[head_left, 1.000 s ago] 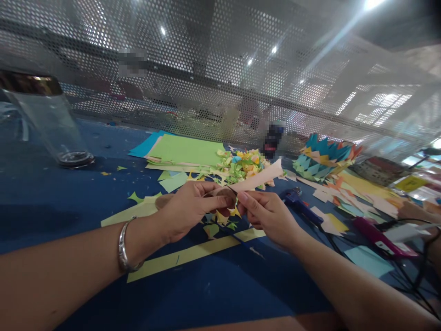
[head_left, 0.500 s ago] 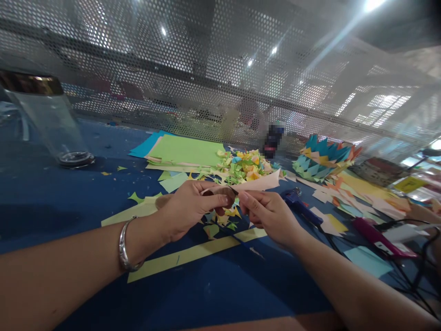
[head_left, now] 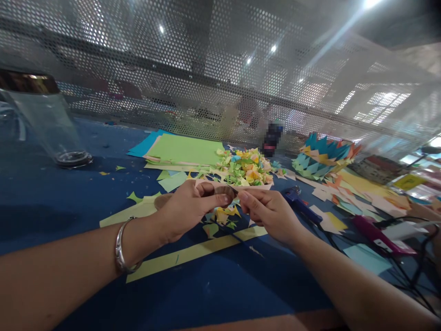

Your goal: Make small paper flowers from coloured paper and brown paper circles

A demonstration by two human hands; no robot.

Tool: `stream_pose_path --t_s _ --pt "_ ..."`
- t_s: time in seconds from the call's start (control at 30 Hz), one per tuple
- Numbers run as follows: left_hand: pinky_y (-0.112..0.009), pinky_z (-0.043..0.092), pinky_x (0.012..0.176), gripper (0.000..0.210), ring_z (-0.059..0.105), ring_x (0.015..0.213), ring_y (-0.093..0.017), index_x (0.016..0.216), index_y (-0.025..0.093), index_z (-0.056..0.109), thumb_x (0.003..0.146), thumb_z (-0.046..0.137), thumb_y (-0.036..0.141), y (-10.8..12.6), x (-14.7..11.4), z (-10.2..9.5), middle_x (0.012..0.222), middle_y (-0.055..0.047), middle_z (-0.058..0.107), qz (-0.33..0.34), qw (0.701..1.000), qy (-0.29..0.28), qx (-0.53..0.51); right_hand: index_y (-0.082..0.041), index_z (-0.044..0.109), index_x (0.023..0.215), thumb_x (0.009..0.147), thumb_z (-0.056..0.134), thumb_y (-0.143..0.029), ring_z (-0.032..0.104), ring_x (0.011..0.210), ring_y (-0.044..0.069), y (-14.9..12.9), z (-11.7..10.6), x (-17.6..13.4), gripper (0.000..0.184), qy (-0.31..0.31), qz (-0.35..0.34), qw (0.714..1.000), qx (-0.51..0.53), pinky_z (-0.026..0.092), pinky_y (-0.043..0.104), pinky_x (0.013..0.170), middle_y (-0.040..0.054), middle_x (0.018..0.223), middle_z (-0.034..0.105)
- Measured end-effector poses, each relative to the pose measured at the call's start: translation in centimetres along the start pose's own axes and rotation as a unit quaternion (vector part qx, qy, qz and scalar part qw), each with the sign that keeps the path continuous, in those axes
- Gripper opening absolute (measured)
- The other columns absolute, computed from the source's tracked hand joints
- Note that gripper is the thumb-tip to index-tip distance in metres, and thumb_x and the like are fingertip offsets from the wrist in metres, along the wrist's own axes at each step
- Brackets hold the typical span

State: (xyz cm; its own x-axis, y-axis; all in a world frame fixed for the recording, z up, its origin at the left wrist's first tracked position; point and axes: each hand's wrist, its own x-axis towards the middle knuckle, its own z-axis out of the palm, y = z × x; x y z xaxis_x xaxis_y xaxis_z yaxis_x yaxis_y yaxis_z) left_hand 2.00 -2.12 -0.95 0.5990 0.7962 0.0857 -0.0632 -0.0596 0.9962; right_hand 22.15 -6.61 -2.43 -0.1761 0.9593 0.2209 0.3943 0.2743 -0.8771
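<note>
Around the middle of the view, a pale pink paper strip (head_left: 257, 186) runs behind and between my two hands. My left hand (head_left: 188, 209), with a silver bangle at the wrist, is closed on it, thumb on top. Under that thumb shows a brown curved surface (head_left: 225, 190); I cannot tell whether it is the strip's shaded side or another piece. My right hand (head_left: 267, 209) pinches at the dark narrow tip of this piece. Just below the fingers lie yellow and green paper scraps (head_left: 222, 218). A rounded brown thing (head_left: 162, 201) shows behind my left hand.
A heap of small folded paper pieces (head_left: 250, 168) lies beyond the hands, beside stacked coloured sheets (head_left: 188, 149). To the right are a blue glue gun (head_left: 303, 207), a pointed paper ring (head_left: 324, 156) and cables (head_left: 409, 271). A glass jar (head_left: 51, 119) stands left. A yellow strip (head_left: 196, 250) lies in front.
The right end of the pink strip has dropped from a raised slant to lie lower and flatter. Both hands keep nearly the same place and grip.
</note>
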Motion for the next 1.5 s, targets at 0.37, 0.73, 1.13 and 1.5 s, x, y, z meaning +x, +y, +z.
stream_pose_path --t_s 0.37,0.73,1.13,1.5 --pt "-0.024 0.042 0.074 0.012 0.058 0.076 -0.011 0.089 0.017 0.077 0.083 0.070 0.025 -0.3 0.2 -0.3 0.086 -0.002 0.072 -0.011 1.000 -0.008 -0.001 -0.019 0.052 0.065 0.097 0.052 -0.055 0.023 0.046 0.007 0.1 -0.2 0.0 0.048 0.005 0.002 1.000 -0.024 0.019 0.025 0.045 -0.0068 0.053 0.032" --pt "-0.025 0.043 0.079 0.014 0.061 0.084 -0.014 0.089 0.018 0.078 0.082 0.073 0.029 -0.8 0.6 -0.9 0.091 -0.004 0.073 -0.008 0.998 -0.067 -0.011 -0.019 0.053 0.065 0.097 0.052 -0.055 0.026 0.047 0.007 0.1 -0.5 -0.1 0.048 0.002 0.003 0.999 -0.035 0.022 0.024 0.046 -0.0064 0.055 0.034" --pt "-0.023 0.044 0.075 0.016 0.064 0.078 -0.011 0.092 0.017 0.079 0.078 0.080 0.023 -0.6 0.6 -1.0 0.089 -0.005 0.076 -0.070 0.992 -0.029 -0.100 -0.019 0.049 0.064 0.098 0.049 -0.056 0.028 0.048 0.007 0.1 -0.6 0.2 0.051 0.007 -0.008 0.997 -0.079 0.026 0.025 0.050 -0.0065 0.054 0.033" --pt "-0.026 0.044 0.082 0.010 0.063 0.083 -0.013 0.087 0.019 0.080 0.079 0.077 0.023 -0.4 0.5 -1.1 0.087 -0.004 0.075 -0.024 0.997 -0.069 -0.039 -0.019 0.050 0.064 0.097 0.049 -0.057 0.031 0.050 0.009 -0.3 -0.8 0.0 0.051 -0.002 -0.018 0.992 -0.123 0.029 0.026 0.054 -0.0055 0.054 0.037"
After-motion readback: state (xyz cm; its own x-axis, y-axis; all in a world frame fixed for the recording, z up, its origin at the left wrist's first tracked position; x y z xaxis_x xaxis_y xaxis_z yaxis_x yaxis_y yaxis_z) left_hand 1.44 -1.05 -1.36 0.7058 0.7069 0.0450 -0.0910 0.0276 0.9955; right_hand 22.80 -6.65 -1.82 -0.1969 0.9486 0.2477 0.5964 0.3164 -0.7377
